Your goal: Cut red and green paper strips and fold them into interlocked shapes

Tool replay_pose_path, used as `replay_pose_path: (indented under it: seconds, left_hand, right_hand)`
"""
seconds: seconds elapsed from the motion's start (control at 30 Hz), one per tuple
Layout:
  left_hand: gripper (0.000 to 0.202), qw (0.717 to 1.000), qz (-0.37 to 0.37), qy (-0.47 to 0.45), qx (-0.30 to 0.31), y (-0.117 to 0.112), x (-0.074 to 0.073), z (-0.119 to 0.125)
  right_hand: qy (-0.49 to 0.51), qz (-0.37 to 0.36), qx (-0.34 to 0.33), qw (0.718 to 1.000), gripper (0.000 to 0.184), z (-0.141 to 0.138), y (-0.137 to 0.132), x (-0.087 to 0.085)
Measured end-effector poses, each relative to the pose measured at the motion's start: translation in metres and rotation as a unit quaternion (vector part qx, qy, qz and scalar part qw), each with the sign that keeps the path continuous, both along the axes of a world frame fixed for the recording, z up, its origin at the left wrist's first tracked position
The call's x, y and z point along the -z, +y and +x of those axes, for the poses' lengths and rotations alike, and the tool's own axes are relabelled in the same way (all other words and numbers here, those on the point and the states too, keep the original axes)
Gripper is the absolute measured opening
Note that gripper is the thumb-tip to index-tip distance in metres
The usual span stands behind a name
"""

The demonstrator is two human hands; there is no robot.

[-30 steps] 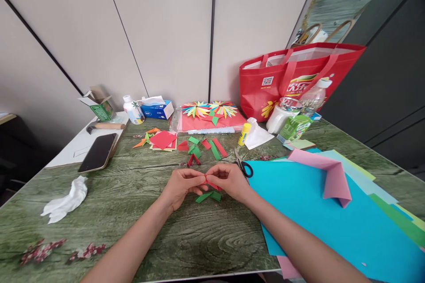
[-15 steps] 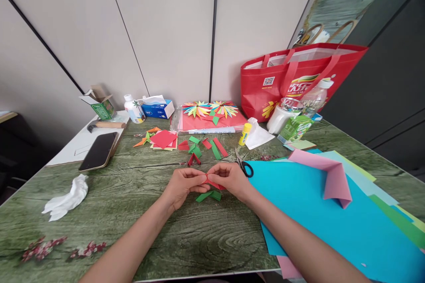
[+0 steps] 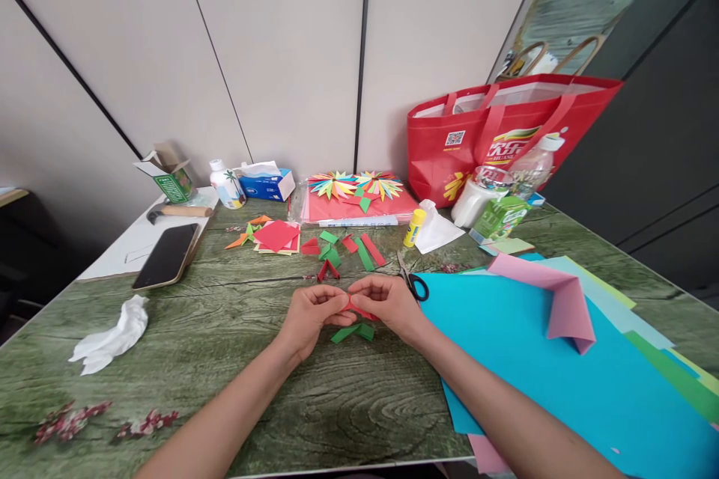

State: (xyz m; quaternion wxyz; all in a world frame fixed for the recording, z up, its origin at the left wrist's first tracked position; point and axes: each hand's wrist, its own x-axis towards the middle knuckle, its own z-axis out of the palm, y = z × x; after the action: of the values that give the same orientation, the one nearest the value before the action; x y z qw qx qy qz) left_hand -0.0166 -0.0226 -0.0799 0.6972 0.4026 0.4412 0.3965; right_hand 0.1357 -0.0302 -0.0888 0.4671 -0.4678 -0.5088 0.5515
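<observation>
Between my two hands is a small folded piece of red paper (image 3: pixel 359 307), partly hidden by the fingers. My left hand (image 3: pixel 315 316) pinches its left end between thumb and forefinger. The other end is gripped by my right hand (image 3: pixel 389 304). Just below them a folded green paper piece (image 3: pixel 353 331) lies on the wood-patterned table (image 3: pixel 314 404). Beyond the hands are several small folded green and red pieces (image 3: pixel 330 254). Black-handled scissors (image 3: pixel 416 286) rest right beside my right hand, partly on a large blue sheet (image 3: pixel 505 359).
A yellow glue stick (image 3: pixel 414 227) stands behind the scissors. Red paper squares (image 3: pixel 278 236) lie to the left. A phone (image 3: pixel 167 254), hammer (image 3: pixel 183 212) and crumpled tissue (image 3: pixel 112 337) are further left. A red bag (image 3: pixel 438 157) and plastic bottle (image 3: pixel 536 165) stand at the back right.
Both hands keep their pinch on the red paper in nearly the same spot. The fingers have shifted only slightly.
</observation>
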Motion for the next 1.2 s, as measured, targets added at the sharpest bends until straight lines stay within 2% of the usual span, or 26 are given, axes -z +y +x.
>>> replay_pose_path:
  seconds: [0.23,0.5,0.8,0.93,1.03,1.2]
  left_hand:
    - [0.023,1.000,0.008,-0.021,-0.005,-0.0008,0.0027,0.0000]
    - [0.025,0.998,0.007,-0.020,0.061,0.0024,0.0011,-0.0018]
    - [0.023,0.999,0.027,0.031,0.028,0.0019,0.0025,-0.0011]
    - [0.027,0.998,-0.010,-0.004,0.068,0.0039,0.0024,-0.0029]
    - [0.031,0.994,-0.032,0.008,0.102,0.0055,0.0013,-0.0052]
    - [0.033,0.992,0.009,0.050,0.118,0.0048,-0.0005,-0.0053]
  right_hand:
    - [-0.001,0.025,0.004,1.000,0.021,0.0003,-0.0004,-0.0002]
    - [-0.027,0.049,0.024,0.998,0.018,0.0020,0.0014,0.0027]
    - [-0.060,0.080,-0.008,0.995,0.017,0.0046,0.0036,0.0055]
    - [-0.074,0.078,-0.013,0.994,0.016,0.0045,0.0042,0.0049]
    - [-0.081,0.070,-0.015,0.994,0.016,0.0040,0.0040,0.0028]
    - [-0.076,0.046,-0.022,0.996,0.017,0.0038,0.0031,-0.0006]
